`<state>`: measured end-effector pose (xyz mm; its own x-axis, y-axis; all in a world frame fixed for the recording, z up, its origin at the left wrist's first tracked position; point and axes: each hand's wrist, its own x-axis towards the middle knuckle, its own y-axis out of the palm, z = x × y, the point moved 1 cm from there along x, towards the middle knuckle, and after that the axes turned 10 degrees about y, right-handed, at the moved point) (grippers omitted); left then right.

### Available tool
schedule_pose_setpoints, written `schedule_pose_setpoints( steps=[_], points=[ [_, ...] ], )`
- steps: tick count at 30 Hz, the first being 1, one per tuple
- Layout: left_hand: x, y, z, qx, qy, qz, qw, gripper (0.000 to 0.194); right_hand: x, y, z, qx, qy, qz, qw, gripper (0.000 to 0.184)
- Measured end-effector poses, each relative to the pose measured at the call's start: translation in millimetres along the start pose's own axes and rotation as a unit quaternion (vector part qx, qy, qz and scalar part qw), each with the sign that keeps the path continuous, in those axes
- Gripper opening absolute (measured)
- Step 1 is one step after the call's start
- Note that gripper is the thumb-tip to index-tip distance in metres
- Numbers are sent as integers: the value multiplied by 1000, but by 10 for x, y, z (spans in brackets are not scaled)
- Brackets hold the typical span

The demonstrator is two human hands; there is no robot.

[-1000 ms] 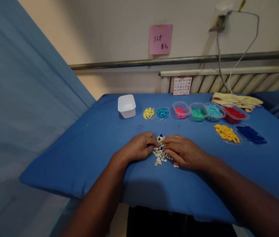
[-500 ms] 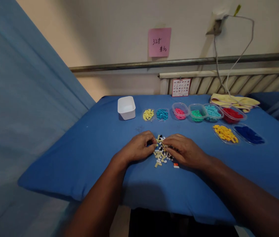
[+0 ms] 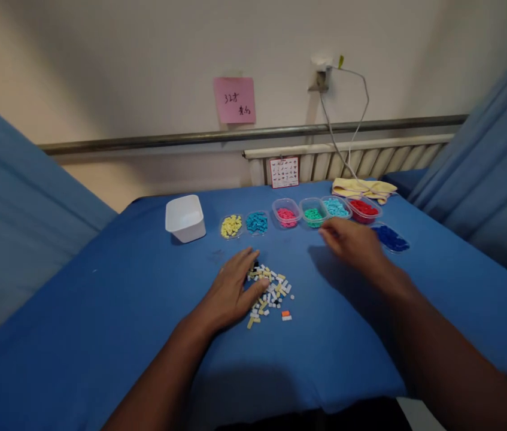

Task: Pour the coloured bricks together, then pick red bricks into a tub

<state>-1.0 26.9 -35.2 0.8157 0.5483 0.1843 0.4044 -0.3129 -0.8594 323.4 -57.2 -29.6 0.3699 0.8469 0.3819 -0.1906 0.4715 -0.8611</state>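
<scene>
- Prob. mid-step in sorting thru the brick pile (image 3: 275, 290), judging by loose wht, pale-yel & a few blk pcs spread on the blue-covered table (image 3: 136, 311), nearest to L hand (image 3: 233, 290)
- Resting L hand at L edge of pile, w/ fingers close together & reaching fwd, thumb well apart & over the bricks; no pinch seen
- Holding R hand (image 3: 356, 245) up off the table, judging by its shadow, near green-pcs tub (image 3: 313, 216); w/ thumb & index tips close together, but can't tell if pinching a pc or touching the tub
- Just beside pile, on near side: orange brick (image 3: 285, 313) w/ wht brick (image 3: 286, 318) touching or v. close
- Beyond pile, L to R: wht tub (image 3: 185, 230), pale-yel pcs (image 3: 231, 225), teal pcs (image 3: 257, 222), pink pcs (image 3: 287, 215), then green, lt-blue pcs (image 3: 336, 208) & red pcs (image 3: 363, 208); dk-blue pcs (image 3: 391, 238) nearer, on R
- For R hand, prob. calls for a clean release over the right color if carrying a pc, w/o knocking close-set tubs
- For any pick from pile, prob. calls for a light fingertip pinch on one pc, w/ L thumb kept from dragging neighbors
</scene>
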Motion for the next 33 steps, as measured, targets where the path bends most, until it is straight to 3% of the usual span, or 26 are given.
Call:
schedule_pose_setpoints(
  steps=[3, 6, 9, 11, 14, 18, 22, 25, 27, 30, 33],
  points=[
    [-70, 19, -63, 27, 6, 94, 995, 97, 78, -119, -436, -123, 157, 57, 978, 33],
    [-85, 91, -205, 47, 52, 132, 989, 108, 98, -118, -606, -159, 193, 103, 963, 41],
    [-30, 212, -327, 70, 117, 134, 982, 103, 84, -48, -468, -137, 162, 88, 973, 45],
    [39, 276, -333, 95, 135, 103, 981, 87, 46, 33, -260, -104, 115, 87, 984, 44],
    [144, 306, -211, 132, 104, 31, 985, 60, -69, 176, 93, -66, 22, 122, 990, 42],
    [197, 294, -6, 99, 65, -24, 993, 52, -256, 330, 450, -24, -77, 184, 980, 41],
    [182, 291, 11, 46, 72, -42, 996, 47, -376, 420, 619, -2, -111, 203, 973, 45],
    [192, 238, -60, 66, 70, -58, 994, 41, -427, 474, 636, 4, -108, 195, 975, 58],
    [207, 186, -111, 84, 47, -85, 992, 46, -456, 509, 619, 19, -115, 186, 976, 70],
    [188, 163, -176, 68, -8, -119, 991, 72, -491, 550, 607, 60, -127, 160, 977, 84],
    [95, 216, -220, 60, -8, -93, 994, 93, -514, 554, 658, 101, -146, 114, 977, 91]
  ],
)
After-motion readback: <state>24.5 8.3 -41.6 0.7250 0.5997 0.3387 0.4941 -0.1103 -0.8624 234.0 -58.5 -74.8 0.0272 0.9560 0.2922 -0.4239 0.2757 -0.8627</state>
